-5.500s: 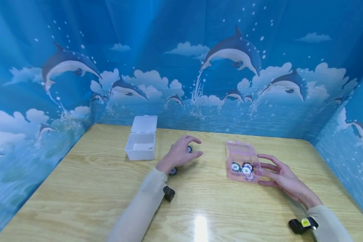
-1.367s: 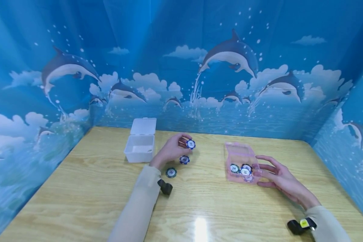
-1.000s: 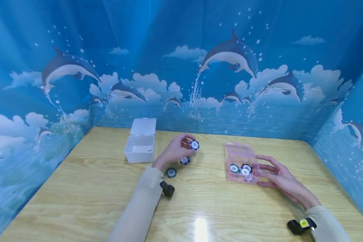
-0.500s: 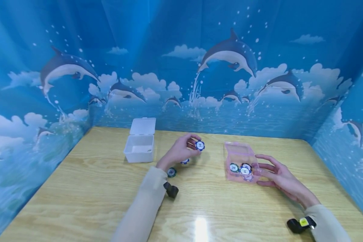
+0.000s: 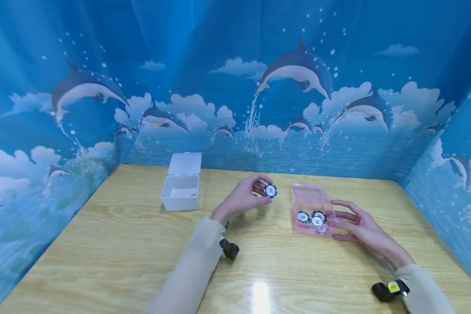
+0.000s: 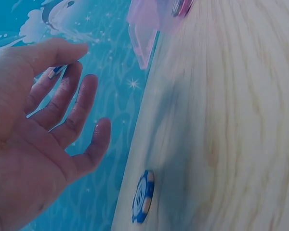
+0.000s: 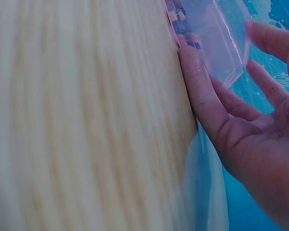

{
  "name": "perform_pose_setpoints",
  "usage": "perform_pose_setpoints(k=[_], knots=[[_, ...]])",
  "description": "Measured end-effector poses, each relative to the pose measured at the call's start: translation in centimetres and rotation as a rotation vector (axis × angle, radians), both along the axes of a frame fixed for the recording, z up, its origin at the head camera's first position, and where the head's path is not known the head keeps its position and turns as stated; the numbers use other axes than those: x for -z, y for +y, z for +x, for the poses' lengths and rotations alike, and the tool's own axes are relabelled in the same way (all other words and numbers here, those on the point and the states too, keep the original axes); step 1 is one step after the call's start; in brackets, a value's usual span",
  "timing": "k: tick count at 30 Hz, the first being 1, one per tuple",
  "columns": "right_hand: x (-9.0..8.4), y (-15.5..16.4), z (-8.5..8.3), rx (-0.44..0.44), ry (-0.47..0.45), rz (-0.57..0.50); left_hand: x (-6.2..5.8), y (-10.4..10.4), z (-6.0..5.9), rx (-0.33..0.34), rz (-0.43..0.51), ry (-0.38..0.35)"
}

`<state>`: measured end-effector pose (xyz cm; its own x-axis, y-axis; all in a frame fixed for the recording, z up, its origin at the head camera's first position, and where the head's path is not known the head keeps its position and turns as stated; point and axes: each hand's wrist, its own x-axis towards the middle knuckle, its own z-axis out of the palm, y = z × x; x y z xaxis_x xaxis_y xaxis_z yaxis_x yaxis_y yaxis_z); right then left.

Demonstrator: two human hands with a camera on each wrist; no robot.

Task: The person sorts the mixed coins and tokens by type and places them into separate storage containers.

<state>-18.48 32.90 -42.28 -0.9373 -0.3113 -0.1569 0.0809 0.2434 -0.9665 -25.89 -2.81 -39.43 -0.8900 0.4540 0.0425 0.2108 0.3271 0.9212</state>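
Observation:
My left hand (image 5: 243, 196) pinches a blue-and-white poker chip (image 5: 271, 190) marked 10 between thumb and fingertips, above the table and short of the pink box. In the left wrist view, only a sliver of that chip (image 6: 56, 71) shows behind the fingers. The pink see-through box (image 5: 309, 205) stands with its lid raised. Several chips lie inside, among them a green 20 chip (image 5: 303, 217) and a blue 10 chip (image 5: 318, 221). My right hand (image 5: 369, 233) holds the box by its right end, thumb and fingers spread around it.
A white lidded box (image 5: 179, 204) stands open at the back left. Below the left hand, a blue chip (image 6: 142, 197) lies on the table. Beside the left wrist, a green chip (image 5: 226, 225) is almost hidden. A dolphin-print curtain (image 5: 227, 144) borders the table's back.
After reaching over the table chips, my left hand has picked up a blue chip and carried it rightward toward the pink box. The right hand stays on that box.

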Motion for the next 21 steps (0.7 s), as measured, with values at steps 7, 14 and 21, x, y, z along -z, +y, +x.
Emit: perform_pose_setpoints(k=[7,14,21], knots=[[-0.1,0.0,0.0,0.002,0.004,0.004,0.1,1.5,0.1,0.051,0.000,0.025],[-0.1,-0.1,0.0,0.008,-0.001,0.004,0.4,3.0,0.4,0.084,-0.022,0.021],[-0.2,-0.2,0.0,0.016,-0.002,0.011,0.6,4.3,0.8,0.113,-0.023,0.018]])
